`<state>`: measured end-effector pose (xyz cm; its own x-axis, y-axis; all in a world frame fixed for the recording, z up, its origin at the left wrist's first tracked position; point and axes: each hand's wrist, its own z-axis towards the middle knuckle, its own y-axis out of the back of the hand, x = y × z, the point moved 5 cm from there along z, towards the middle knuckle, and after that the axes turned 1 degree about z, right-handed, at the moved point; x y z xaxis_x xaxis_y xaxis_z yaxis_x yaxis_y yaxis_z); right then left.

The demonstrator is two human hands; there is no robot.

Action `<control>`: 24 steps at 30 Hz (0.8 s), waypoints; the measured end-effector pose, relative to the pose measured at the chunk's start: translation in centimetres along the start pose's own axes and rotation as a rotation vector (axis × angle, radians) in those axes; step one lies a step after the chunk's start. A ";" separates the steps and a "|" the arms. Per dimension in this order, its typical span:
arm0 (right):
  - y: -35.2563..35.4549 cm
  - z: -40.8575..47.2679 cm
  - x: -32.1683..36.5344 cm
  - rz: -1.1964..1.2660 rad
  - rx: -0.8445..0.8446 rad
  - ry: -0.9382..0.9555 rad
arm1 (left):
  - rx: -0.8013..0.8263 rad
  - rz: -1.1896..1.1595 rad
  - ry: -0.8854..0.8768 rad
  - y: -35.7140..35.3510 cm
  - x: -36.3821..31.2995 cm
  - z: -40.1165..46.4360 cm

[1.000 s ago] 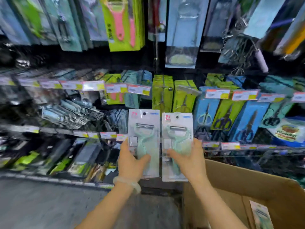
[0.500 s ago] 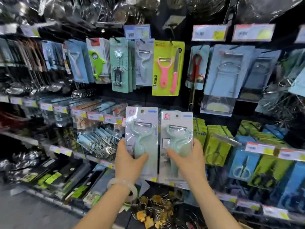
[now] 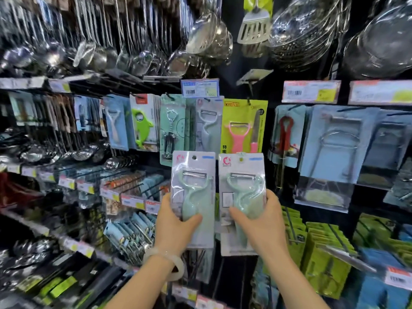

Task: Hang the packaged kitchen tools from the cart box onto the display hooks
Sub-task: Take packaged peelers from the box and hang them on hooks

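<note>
My left hand [image 3: 172, 224] grips the lower part of a packaged mint-green peeler [image 3: 193, 186], held upright. My right hand [image 3: 262, 221] grips a second, matching packaged peeler [image 3: 242, 188] right beside it. Both cards have a hang hole at the top and are raised in front of the display wall. Just above them hangs a similar pale peeler pack [image 3: 208, 126] on a hook, under a blue price tag [image 3: 199, 88]. The cart box is out of view.
A yellow pack with a pink peeler and knife [image 3: 244, 128] hangs right of the pale pack, and a mint bottle-opener pack [image 3: 172, 128] left of it. Steel ladles [image 3: 93, 45] and strainers [image 3: 301, 34] hang above. Green packs [image 3: 323, 253] fill the lower right hooks.
My view has tilted up from the cart box to the upper hooks. Both hands have lifted the two peeler packs higher, close under the hanging peeler row.
</note>
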<state>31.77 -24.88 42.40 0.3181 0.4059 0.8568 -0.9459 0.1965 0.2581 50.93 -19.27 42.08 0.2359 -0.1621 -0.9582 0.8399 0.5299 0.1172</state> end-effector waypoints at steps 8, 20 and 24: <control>-3.2 3.8 1.2 -0.052 -0.019 0.005 | -0.010 -0.027 -0.028 1.1 0.7 5.6; -9.0 10.3 5.6 -0.135 -0.170 0.093 | 0.057 -0.017 -0.138 3.1 0.0 16.1; -10.5 11.0 6.4 -0.174 -0.182 0.081 | 0.067 -0.004 -0.171 4.1 0.1 18.5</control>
<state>43.00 -34.15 50.05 0.4864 0.4206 0.7659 -0.8517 0.4239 0.3081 63.43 -32.49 47.28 0.3074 -0.3060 -0.9010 0.8703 0.4733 0.1362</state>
